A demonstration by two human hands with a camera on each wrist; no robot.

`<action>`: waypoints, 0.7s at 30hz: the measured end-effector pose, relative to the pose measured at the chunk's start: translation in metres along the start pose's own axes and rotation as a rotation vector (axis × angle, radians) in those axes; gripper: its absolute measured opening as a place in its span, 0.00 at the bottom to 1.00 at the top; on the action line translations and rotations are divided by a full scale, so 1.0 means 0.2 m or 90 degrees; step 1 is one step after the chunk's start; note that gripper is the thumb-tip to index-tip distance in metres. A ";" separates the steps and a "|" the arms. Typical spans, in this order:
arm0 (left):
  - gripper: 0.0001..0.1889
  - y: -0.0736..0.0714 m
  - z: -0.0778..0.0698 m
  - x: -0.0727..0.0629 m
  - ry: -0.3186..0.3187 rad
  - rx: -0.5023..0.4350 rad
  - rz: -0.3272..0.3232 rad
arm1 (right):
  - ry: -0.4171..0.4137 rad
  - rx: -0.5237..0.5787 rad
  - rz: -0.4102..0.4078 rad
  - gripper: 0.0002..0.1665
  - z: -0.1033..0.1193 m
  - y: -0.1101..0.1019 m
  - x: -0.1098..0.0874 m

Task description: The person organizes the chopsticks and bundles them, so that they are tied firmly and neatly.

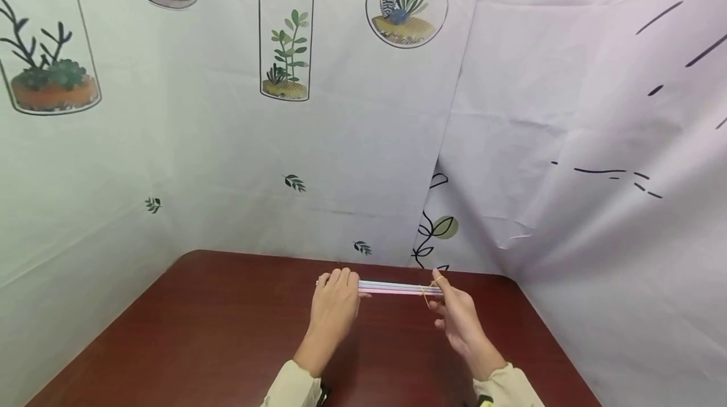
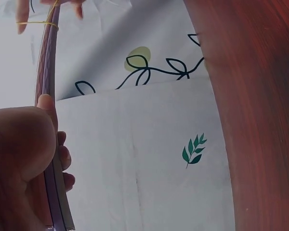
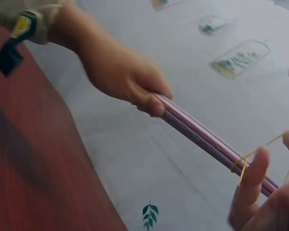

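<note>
A bundle of slim, pencil-like sticks (image 1: 392, 288) in pale pink, lilac and blue is held level above the table. My left hand (image 1: 335, 306) grips its left end, thumb along one side and fingers curled round the other in the left wrist view. Round the right part of the bundle (image 3: 200, 134) goes a thin yellow rubber band (image 3: 244, 166). My right hand (image 1: 459, 315) holds that band stretched off the sticks, a loop of it hooked over the raised thumb and fingers. The right tip of the bundle is partly hidden by this hand.
Below the hands lies a dark red-brown table (image 1: 238, 331) with rounded far corners. White cloth (image 1: 352, 142) printed with plants and jars hangs behind and at both sides. A dark strap with a yellow patch (image 3: 21, 29) sits at the left sleeve.
</note>
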State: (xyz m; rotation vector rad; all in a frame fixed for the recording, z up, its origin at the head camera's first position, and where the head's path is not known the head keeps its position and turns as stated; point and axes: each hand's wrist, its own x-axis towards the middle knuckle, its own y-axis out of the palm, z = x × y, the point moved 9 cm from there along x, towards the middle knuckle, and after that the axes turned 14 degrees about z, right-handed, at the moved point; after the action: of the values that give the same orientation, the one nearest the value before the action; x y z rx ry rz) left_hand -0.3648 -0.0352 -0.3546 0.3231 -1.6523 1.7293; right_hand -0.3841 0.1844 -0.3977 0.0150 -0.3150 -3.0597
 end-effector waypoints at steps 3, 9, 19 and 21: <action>0.18 -0.01 -0.01 0.00 0.011 -0.007 -0.017 | 0.052 -0.011 0.082 0.34 -0.01 0.03 0.05; 0.15 -0.02 -0.03 0.01 0.036 -0.016 -0.044 | 0.135 -0.080 0.245 0.45 0.00 0.05 0.11; 0.13 0.00 -0.04 0.02 0.039 -0.002 0.002 | 0.166 -0.173 0.372 0.25 0.03 0.06 0.15; 0.13 0.00 -0.04 0.02 0.039 -0.001 0.008 | 0.162 -0.182 0.378 0.22 0.03 0.07 0.15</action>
State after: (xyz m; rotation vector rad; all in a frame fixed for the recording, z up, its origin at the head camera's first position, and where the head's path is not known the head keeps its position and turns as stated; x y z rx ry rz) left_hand -0.3650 -0.0265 -0.3532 0.2555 -1.6153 1.7301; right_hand -0.4139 0.1704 -0.3886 0.2466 0.1204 -2.4464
